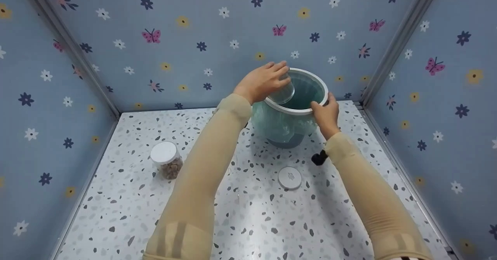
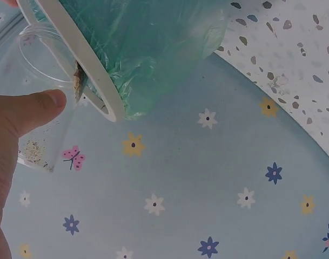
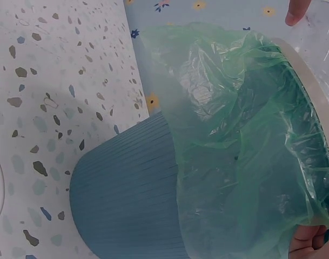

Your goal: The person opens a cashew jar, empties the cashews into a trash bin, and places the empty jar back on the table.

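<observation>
My left hand [image 1: 262,83] grips a clear plastic jar [image 1: 283,95], tilted with its mouth over the opening of a blue waste bin [image 3: 126,194]. In the left wrist view, fine crumbs [image 2: 35,152] cling near the jar's base, and a brown piece [image 2: 78,81] shows at its mouth beside the bin's white rim [image 2: 80,56]. My right hand [image 1: 328,114] holds that rim at the right, thumb on top and fingers outside. A green bag [image 3: 223,135] lines the bin and hangs over its outer wall.
A white round lid [image 1: 290,178] lies on the speckled table [image 1: 252,229] in front of the bin. Further left stands a white-capped clear jar [image 1: 167,159] with brown contents. Blue flowered panels [image 1: 217,30] enclose the back and both sides, the back one close behind the bin.
</observation>
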